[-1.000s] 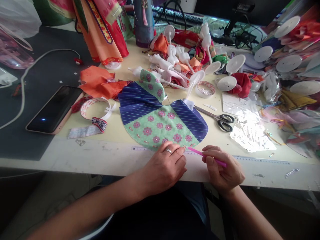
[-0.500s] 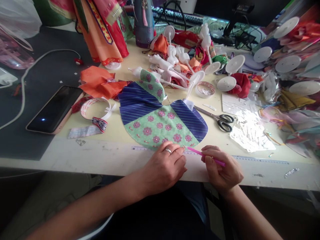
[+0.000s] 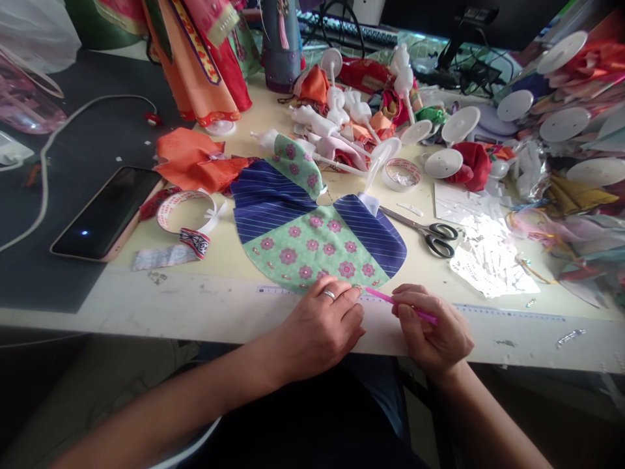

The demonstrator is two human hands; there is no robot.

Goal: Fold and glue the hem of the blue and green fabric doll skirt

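Note:
A round piece of fabric (image 3: 312, 251) lies on the table, made of green flowered panels and navy striped panels. At its front edge, my left hand (image 3: 329, 319), with a ring, has its fingers curled and closed on the hem; the thumb is hidden underneath. My right hand (image 3: 434, 329) grips a slim pink pen-like stick (image 3: 381, 295). The stick's tip meets the hem just beside my left fingertips. Whatever is at the tip is too small to make out. A ruler strip (image 3: 508, 314) runs along the table's front edge, partly under the hands.
Scissors (image 3: 430, 233) lie right of the fabric. Beyond it are white doll figures on stands (image 3: 351, 107) and a tape ring (image 3: 401, 174). To the left are a phone (image 3: 105, 215), a larger tape ring (image 3: 183, 212) and orange cloth (image 3: 190, 159). Shiny trim sheets (image 3: 491, 254) lie right.
Almost nothing differs. The right hand and the pink stick have shifted very slightly; the left hand stays at the hem.

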